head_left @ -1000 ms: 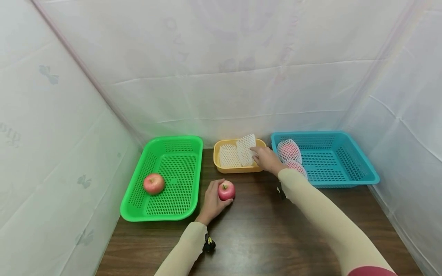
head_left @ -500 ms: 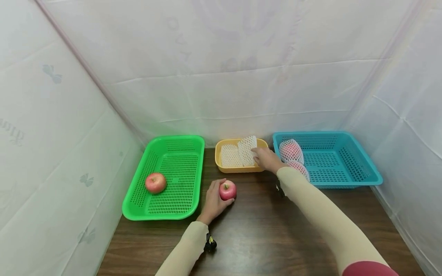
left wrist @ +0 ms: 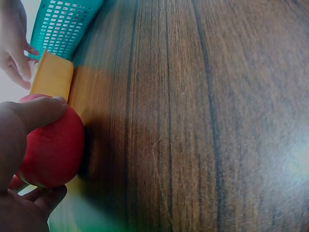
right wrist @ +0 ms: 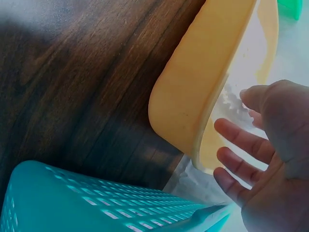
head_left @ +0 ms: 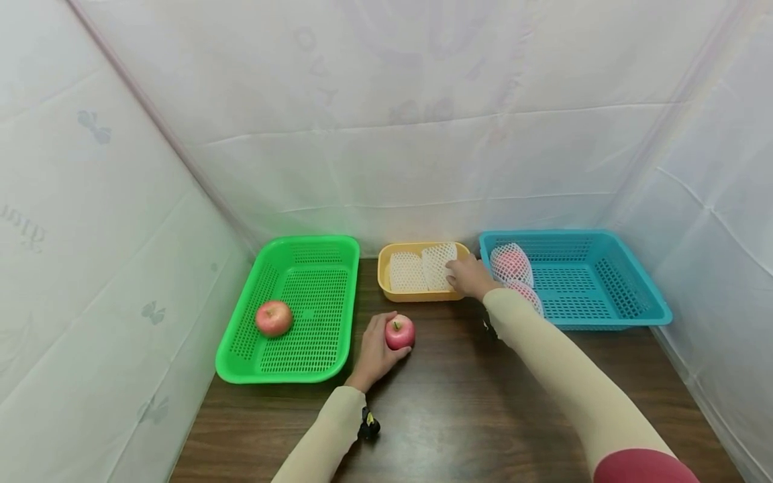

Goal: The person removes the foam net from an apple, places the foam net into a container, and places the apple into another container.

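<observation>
On the table, my left hand (head_left: 376, 352) grips a red apple (head_left: 400, 333), fingers and thumb curled round its sides; the left wrist view shows the apple (left wrist: 55, 145) between thumb and fingers. My right hand (head_left: 471, 275) reaches over the right end of a yellow tray (head_left: 417, 297) and pinches the edge of a white foam fruit net (head_left: 437, 265) between thumb and index finger. Its other fingers (right wrist: 244, 140) are spread loosely over the tray's rim in the right wrist view. A second foam net (head_left: 407, 272) lies flat at the tray's left.
A green basket (head_left: 347, 322) at left holds another apple (head_left: 274, 318). At right, a blue basket (head_left: 640, 295) holds two net-wrapped apples, one (head_left: 510, 262) behind the other (head_left: 524, 294), which the right sleeve partly hides. White sheeting (head_left: 386, 161) encloses the back and sides.
The right-hand foam net has come down from a raised, tilted position to lie lower in the yellow tray, the right hand moving slightly with it. The left hand stays on the apple.
</observation>
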A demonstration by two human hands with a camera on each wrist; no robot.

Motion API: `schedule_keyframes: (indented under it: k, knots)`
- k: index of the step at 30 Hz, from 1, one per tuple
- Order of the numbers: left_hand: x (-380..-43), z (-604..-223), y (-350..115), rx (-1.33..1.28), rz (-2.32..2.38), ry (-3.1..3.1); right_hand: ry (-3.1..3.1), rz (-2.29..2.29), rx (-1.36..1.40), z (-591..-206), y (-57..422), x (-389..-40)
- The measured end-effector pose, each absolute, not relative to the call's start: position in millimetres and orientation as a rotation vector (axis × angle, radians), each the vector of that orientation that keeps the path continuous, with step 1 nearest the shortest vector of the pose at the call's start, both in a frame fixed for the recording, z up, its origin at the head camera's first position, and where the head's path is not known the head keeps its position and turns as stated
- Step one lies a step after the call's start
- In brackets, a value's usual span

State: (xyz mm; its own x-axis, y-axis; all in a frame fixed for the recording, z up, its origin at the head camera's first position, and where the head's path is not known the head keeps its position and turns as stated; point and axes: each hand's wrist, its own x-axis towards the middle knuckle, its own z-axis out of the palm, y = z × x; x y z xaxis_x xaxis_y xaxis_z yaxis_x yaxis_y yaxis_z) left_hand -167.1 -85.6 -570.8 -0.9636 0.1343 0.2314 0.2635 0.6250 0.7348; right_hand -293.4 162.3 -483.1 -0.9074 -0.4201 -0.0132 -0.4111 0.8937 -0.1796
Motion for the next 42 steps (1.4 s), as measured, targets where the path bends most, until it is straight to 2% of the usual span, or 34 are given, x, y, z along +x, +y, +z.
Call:
schedule_keyframes:
  k: [16, 24, 42]
  knots:
    - [-167.4, -569.8, -84.6, -0.321, -1.25, -2.716, 3.067, -0.075, -0.568, -489.6, 161.9, -294.3]
    - [-167.4, -568.7, -84.7, -0.305, -1.254, -2.734, 2.96, -0.283, -0.647, -497.0, 157.7, -297.7]
    - [-167.1, -570.1, -84.6, -0.334, -1.225, -2.699, 2.753, -0.307, -0.495, -506.5, 152.0, -302.5]
